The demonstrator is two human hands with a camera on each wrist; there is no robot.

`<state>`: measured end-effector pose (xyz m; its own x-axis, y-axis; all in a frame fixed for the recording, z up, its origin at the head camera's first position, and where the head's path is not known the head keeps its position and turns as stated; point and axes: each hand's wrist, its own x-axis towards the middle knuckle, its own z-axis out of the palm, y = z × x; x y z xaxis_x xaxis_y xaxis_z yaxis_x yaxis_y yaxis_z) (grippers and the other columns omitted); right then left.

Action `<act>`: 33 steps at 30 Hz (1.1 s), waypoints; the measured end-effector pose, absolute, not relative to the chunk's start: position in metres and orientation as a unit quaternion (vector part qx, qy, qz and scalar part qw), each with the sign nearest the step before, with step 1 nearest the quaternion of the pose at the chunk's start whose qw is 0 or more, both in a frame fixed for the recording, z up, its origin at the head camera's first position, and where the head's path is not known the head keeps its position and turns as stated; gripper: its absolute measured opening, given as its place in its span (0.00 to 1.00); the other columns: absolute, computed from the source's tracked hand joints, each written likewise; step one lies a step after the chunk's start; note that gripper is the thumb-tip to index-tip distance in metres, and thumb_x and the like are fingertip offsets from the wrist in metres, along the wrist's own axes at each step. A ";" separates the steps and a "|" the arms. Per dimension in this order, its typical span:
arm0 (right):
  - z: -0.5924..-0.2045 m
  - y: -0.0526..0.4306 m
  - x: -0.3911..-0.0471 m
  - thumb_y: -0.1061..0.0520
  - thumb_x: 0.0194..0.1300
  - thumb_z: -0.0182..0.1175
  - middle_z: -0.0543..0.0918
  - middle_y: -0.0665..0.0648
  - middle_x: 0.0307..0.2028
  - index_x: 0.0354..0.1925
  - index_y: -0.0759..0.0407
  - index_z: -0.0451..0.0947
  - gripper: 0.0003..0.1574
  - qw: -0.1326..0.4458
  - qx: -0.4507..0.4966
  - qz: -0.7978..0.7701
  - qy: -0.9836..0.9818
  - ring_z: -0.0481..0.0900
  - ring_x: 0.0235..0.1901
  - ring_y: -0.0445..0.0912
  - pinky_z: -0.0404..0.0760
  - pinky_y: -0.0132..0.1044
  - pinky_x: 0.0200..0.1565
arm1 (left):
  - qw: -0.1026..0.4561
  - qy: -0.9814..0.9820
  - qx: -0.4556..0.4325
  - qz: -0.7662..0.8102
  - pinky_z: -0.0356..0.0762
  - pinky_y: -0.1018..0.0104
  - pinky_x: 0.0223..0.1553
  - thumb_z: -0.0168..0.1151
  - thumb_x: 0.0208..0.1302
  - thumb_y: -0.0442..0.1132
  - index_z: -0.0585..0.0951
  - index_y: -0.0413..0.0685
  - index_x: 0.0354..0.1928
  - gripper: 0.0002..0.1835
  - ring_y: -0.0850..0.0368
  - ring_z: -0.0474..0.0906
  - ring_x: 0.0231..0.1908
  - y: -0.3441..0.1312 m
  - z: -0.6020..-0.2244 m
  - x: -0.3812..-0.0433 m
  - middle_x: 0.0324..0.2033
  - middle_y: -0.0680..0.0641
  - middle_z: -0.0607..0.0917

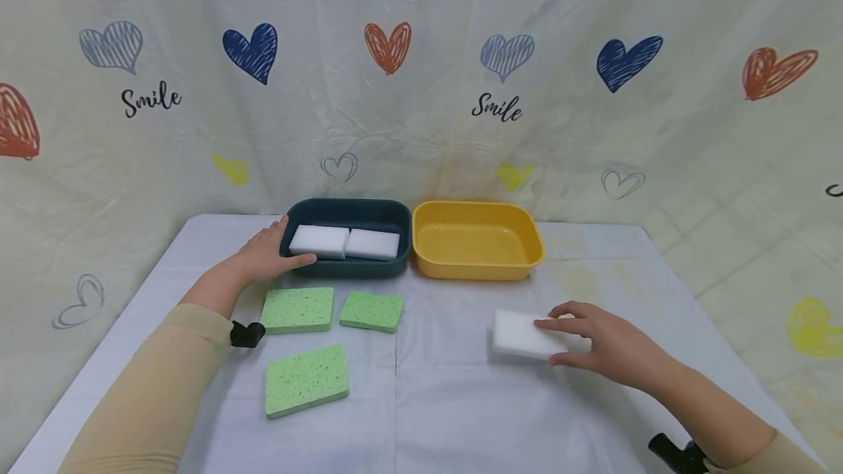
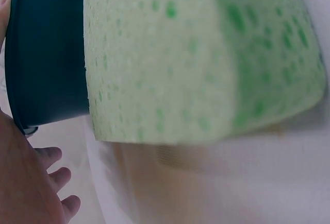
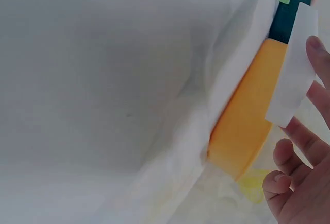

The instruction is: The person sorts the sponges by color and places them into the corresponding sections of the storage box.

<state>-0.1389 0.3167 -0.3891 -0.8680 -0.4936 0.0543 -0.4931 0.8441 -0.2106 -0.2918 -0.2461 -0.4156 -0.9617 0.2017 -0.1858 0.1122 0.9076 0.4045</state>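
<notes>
My right hand (image 1: 609, 346) pinches a white sponge block (image 1: 523, 335) between thumb and fingers, a little above the right part of the table. The right wrist view shows the thumb against one side of this white sponge (image 3: 296, 69). At the left end of the dark teal container (image 1: 345, 269), my left hand (image 1: 263, 251) rests with its thumb at the front rim and its fingers along the side. Two white sponges (image 1: 319, 241) lie side by side in that container. A green sponge (image 2: 160, 64) fills much of the left wrist view, where several left fingertips stretch out past the container.
A yellow container (image 1: 474, 271) stands against the teal one on its right. Three green speckled sponges lie on the white-covered table, one at the left (image 1: 298, 311), a smaller one (image 1: 372, 311) beside it and another (image 1: 306, 380) nearer. A curtain with hearts (image 1: 388, 48) hangs behind.
</notes>
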 end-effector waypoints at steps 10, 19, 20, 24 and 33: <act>-0.381 0.283 -0.176 0.41 0.54 0.74 0.79 0.52 0.56 0.60 0.38 0.81 0.34 0.015 -0.269 -0.118 0.956 0.76 0.56 0.53 0.79 0.52 0.54 | 0.109 0.970 0.083 0.200 0.44 0.32 0.69 0.55 0.60 0.75 0.35 0.31 0.76 0.66 0.25 0.40 0.72 -0.248 -0.410 -0.289 0.74 0.24 0.44; -0.369 0.244 -0.213 0.32 0.56 0.69 0.77 0.53 0.59 0.61 0.38 0.80 0.36 0.022 -0.265 -0.130 0.955 0.76 0.55 0.54 0.79 0.52 0.54 | 0.113 0.969 0.078 0.204 0.42 0.32 0.69 0.55 0.61 0.73 0.35 0.31 0.76 0.65 0.25 0.39 0.72 -0.248 -0.407 -0.286 0.74 0.24 0.43; -0.367 0.239 -0.218 0.32 0.56 0.68 0.77 0.53 0.59 0.61 0.38 0.80 0.36 0.022 -0.266 -0.133 0.955 0.76 0.55 0.53 0.79 0.51 0.54 | 0.114 0.969 0.078 0.205 0.42 0.32 0.69 0.55 0.61 0.73 0.35 0.31 0.76 0.65 0.25 0.39 0.72 -0.248 -0.407 -0.286 0.74 0.24 0.43; -0.364 0.219 -0.236 0.37 0.58 0.70 0.76 0.54 0.60 0.62 0.38 0.79 0.34 0.031 -0.267 -0.143 0.953 0.73 0.58 0.54 0.77 0.52 0.57 | 0.112 0.969 0.077 0.204 0.44 0.33 0.70 0.55 0.60 0.74 0.35 0.32 0.76 0.66 0.26 0.39 0.72 -0.248 -0.409 -0.286 0.74 0.25 0.43; -0.361 0.177 -0.270 0.37 0.60 0.69 0.74 0.53 0.64 0.63 0.35 0.78 0.33 0.050 -0.244 -0.167 0.954 0.69 0.63 0.55 0.70 0.55 0.63 | 0.110 0.967 0.081 0.214 0.43 0.33 0.70 0.56 0.59 0.74 0.35 0.33 0.76 0.66 0.27 0.39 0.73 -0.246 -0.413 -0.288 0.74 0.26 0.43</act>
<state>-0.2700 0.1773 -0.3605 -0.8764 -0.4814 -0.0141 -0.4482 0.8259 -0.3421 -0.2880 -0.2463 -0.4129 -0.9628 0.2038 -0.1776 0.1100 0.8954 0.4315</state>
